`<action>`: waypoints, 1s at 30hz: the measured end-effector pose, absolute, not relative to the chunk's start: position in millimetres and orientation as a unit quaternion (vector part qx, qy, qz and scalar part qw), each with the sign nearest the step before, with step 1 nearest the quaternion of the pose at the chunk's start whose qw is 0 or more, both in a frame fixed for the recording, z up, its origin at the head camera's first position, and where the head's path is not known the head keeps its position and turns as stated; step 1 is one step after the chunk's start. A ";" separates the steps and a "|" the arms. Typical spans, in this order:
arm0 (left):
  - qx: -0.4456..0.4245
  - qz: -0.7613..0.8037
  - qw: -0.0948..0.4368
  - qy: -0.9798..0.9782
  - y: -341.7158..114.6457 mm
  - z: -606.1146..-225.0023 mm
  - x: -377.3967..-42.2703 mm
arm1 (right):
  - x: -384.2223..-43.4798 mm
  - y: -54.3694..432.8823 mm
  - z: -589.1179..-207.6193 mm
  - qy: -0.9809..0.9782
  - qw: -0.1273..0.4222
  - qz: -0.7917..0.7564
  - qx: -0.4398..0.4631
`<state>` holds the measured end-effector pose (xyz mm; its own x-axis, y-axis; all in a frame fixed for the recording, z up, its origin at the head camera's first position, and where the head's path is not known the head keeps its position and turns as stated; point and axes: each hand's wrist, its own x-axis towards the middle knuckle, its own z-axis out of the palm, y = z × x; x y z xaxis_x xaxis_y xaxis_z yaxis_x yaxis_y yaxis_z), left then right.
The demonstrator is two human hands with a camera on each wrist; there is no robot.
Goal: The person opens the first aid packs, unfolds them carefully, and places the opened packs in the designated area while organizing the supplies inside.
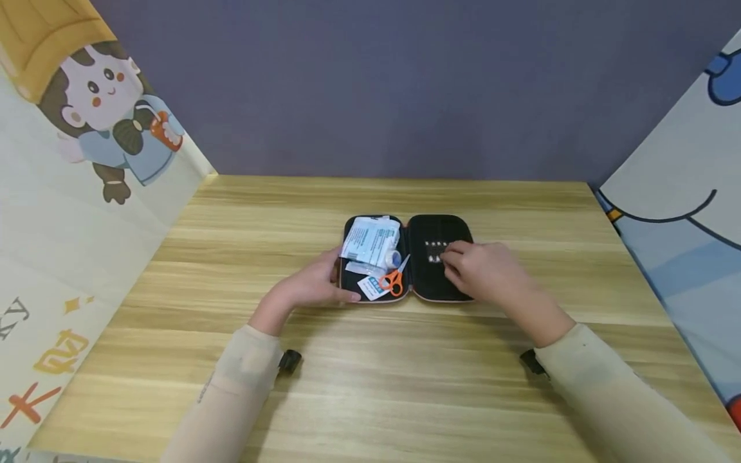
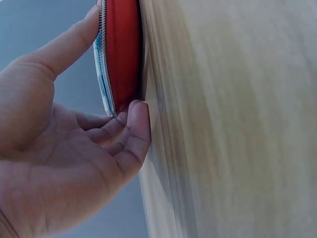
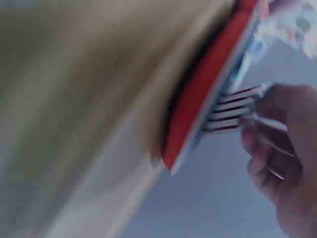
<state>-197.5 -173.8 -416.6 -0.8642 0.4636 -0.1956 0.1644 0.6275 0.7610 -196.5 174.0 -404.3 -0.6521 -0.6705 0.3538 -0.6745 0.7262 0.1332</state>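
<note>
A red zip-up first-aid case [image 1: 427, 283] with a black lining lies open flat on the table. My left hand [image 1: 315, 280] holds its left half, thumb at the front edge and fingers along the side; the left wrist view shows the thumb on the zipper [image 2: 103, 49]. Over the right half, my right hand [image 1: 489, 269] pinches several thin swabs [image 3: 230, 110] with dark red shafts by their ends. Inside the left half are white-and-blue packets [image 1: 370, 241], a small bottle with a blue cap [image 1: 396, 259], orange-handled scissors [image 1: 393, 283] and a white card [image 1: 372, 287].
The wood-grain table [image 1: 405, 379] runs back to a plain grey-blue wall [image 1: 393, 90]. Cartoon-printed panels stand at the left [image 1: 116, 244] and right [image 1: 666, 167]. A small black device [image 1: 289, 361] sits at the left cuff.
</note>
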 end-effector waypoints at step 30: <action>0.171 0.392 0.207 0.880 -173.9 -417.2 -201.6 | -235.3 126.0 -360.9 -0.906 0.010 0.050 0.421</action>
